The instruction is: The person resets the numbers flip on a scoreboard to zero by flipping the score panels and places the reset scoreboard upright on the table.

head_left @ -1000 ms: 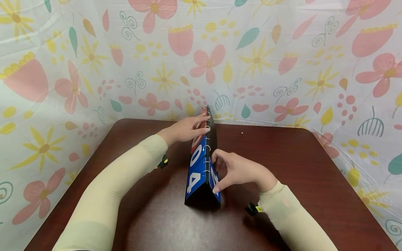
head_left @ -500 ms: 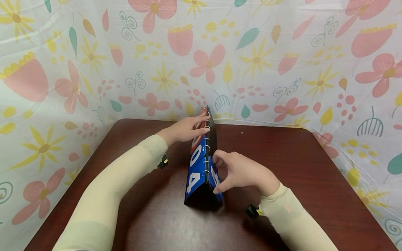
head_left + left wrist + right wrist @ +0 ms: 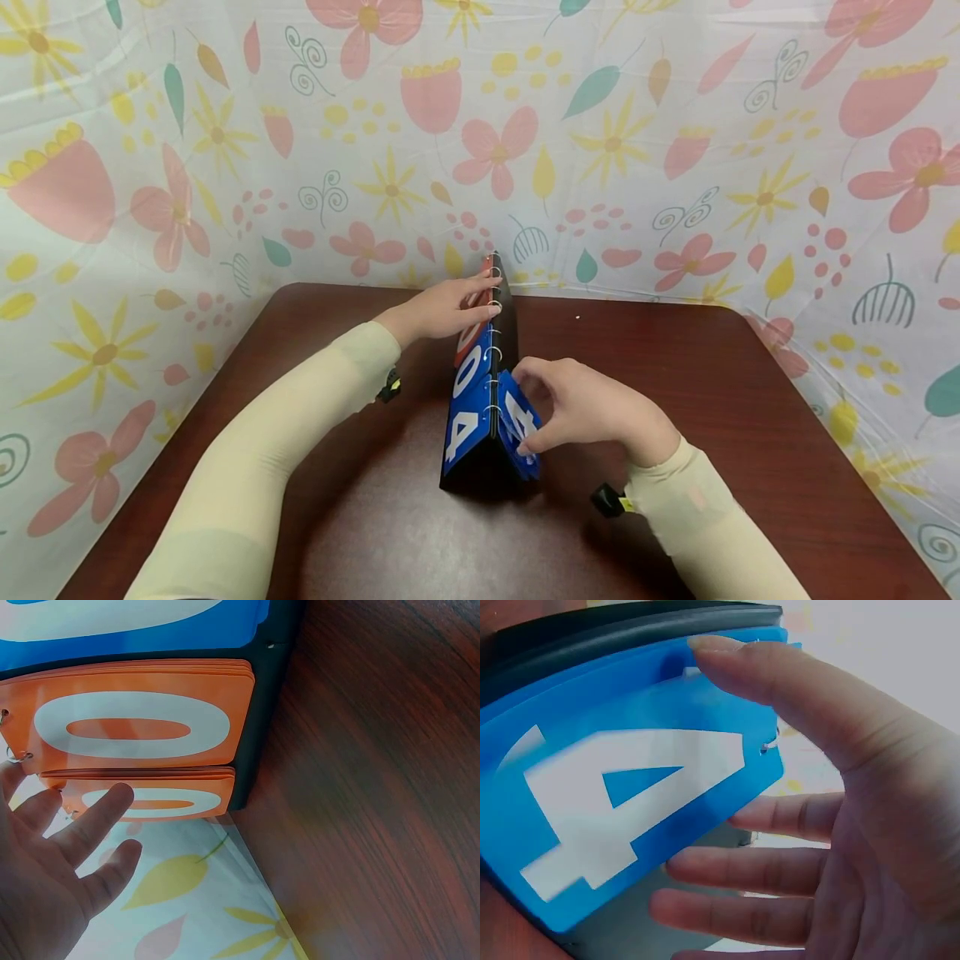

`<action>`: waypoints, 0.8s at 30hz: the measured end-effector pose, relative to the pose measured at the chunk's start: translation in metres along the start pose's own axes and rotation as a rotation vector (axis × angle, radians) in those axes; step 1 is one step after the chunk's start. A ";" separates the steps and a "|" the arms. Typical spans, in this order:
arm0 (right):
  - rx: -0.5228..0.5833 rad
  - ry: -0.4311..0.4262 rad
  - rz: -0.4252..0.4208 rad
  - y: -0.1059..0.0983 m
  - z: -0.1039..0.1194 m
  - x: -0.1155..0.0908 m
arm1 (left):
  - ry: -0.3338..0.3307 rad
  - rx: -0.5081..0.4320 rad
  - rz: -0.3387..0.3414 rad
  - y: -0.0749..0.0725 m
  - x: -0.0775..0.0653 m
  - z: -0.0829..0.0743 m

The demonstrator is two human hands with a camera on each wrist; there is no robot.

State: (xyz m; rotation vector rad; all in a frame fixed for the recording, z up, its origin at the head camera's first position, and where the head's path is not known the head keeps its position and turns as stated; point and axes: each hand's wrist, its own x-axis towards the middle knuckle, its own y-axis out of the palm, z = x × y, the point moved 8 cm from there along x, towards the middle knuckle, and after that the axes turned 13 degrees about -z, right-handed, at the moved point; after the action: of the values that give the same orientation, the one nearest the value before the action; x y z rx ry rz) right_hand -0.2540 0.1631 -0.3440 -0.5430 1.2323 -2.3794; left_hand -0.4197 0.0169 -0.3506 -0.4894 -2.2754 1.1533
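Note:
A tent-shaped flip scoreboard [image 3: 507, 325] stands on the table, its ring-bound ridge running away from me. My left hand [image 3: 442, 308] rests across the far part of the ridge with fingers extended, by the orange number cards [image 3: 135, 724]. On the right side, my right hand [image 3: 585, 404] pinches a blue number card [image 3: 682, 761] marked with a white 4. The thumb [image 3: 735, 664] lies on the card's face and the other fingers reach its opposite edge. This card is tilted out from the black board. The left-facing side shows another blue 4 card [image 3: 465, 429] and blue and orange 0 cards.
The dark brown wooden table [image 3: 652, 350] surrounds the scoreboard. A floral curtain [image 3: 615, 150] hangs behind the table and along its sides. A tiny white speck [image 3: 578, 317] lies on the table at the far right of the board.
My right hand has moved slightly right and drawn the blue 4 card outward from the board, so more of its face shows. The left hand has stayed on the ridge.

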 end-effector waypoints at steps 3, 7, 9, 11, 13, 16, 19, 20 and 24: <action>0.027 0.000 0.012 -0.002 -0.002 -0.001 | 0.003 -0.006 -0.002 0.000 0.000 0.000; 0.024 0.004 0.034 -0.004 -0.005 -0.002 | 0.000 -0.005 -0.005 0.001 0.000 0.000; 0.007 0.012 0.046 -0.005 -0.007 -0.004 | -0.002 0.002 -0.007 0.001 0.000 0.000; -0.017 0.032 0.056 -0.007 -0.008 -0.005 | -0.003 0.010 -0.009 0.001 0.000 0.000; -0.053 0.050 0.055 -0.010 -0.011 -0.008 | -0.004 0.020 -0.010 0.001 0.000 0.001; -0.108 0.072 0.043 -0.017 -0.014 -0.012 | -0.009 0.026 -0.008 0.001 0.001 0.001; -0.150 0.065 0.013 -0.027 -0.015 -0.016 | -0.013 0.027 -0.005 0.001 0.001 0.001; -0.157 0.057 0.001 -0.030 -0.014 -0.018 | -0.013 0.027 -0.005 0.001 0.001 0.001; -0.155 0.016 -0.060 -0.047 -0.011 -0.023 | -0.016 0.024 -0.006 0.001 0.001 0.001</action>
State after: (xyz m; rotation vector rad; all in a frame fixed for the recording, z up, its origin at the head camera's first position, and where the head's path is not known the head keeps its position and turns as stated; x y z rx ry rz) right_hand -0.2485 0.2072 -0.3147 -0.6177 1.4358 -2.3539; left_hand -0.4207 0.0171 -0.3518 -0.4657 -2.2720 1.1849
